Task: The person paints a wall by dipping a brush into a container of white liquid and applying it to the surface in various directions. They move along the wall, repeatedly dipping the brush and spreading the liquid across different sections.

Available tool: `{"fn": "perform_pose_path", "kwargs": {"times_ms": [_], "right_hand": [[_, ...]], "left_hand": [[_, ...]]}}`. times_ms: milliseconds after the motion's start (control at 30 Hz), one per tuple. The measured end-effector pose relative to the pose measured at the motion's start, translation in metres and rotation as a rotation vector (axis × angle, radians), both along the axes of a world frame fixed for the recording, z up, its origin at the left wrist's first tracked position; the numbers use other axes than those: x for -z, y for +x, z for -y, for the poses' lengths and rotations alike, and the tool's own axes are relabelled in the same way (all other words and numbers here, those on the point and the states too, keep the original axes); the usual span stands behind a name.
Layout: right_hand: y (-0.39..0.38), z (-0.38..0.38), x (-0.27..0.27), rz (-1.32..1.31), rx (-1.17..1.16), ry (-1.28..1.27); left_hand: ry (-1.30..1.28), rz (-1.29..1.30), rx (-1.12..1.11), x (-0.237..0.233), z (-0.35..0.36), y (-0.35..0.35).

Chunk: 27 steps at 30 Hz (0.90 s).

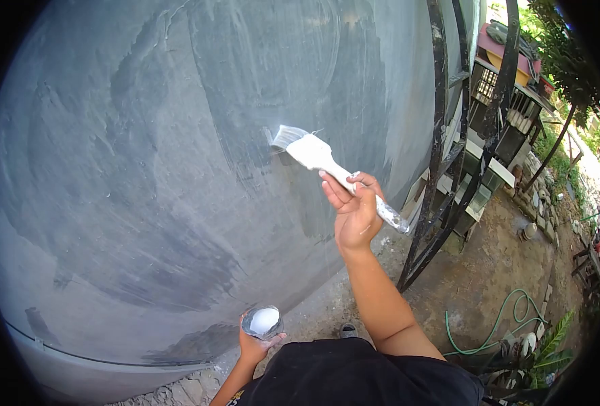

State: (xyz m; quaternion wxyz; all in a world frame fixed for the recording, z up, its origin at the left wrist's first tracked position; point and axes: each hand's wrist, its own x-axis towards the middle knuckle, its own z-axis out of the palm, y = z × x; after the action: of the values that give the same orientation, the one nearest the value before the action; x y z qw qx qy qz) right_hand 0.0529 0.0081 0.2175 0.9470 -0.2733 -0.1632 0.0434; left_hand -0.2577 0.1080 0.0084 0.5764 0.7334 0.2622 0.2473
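Observation:
A paintbrush (311, 151) with a paint-smeared white head is held by its handle in my right hand (357, 211), fingers closed round it. Its bristles meet or nearly meet the grey wall (151, 149), which shows darker wet-looking streaks around that spot. Lower down, close to my body, my left hand (259, 344) grips a small cup (249, 323) with white paint (265, 320) inside. The cup hides part of the left fingers.
A dark metal frame (437, 135) rises at the right edge of the wall. Beyond it stand cabinets (479, 176) on a dirt ground (442, 291). A green hose (500, 325) lies there near a leafy plant (554, 348). Broken rubble (185, 391) lies along the wall's foot.

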Motion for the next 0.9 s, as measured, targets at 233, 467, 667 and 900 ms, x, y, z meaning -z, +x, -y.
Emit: {"fn": "perform_pose_path", "kwargs": {"times_ms": [233, 467, 667, 900], "right_hand": [[-0.024, -0.036, 0.058, -0.129, 0.013, 0.140], [-0.054, -0.027, 0.242, -0.604, 0.092, -0.115], [-0.025, -0.028, 0.178, -0.432, 0.188, -0.493], [-0.034, -0.033, -0.082, -0.088, 0.168, -0.248]], "left_hand": [[0.015, 0.014, 0.150, 0.009, -0.058, -0.041], [0.080, -0.062, 0.254, 0.001, -0.095, -0.083], [0.018, 0.023, 0.231, -0.006, -0.101, -0.096], [0.016, 0.038, 0.201, 0.001, -0.110, -0.115]]}}
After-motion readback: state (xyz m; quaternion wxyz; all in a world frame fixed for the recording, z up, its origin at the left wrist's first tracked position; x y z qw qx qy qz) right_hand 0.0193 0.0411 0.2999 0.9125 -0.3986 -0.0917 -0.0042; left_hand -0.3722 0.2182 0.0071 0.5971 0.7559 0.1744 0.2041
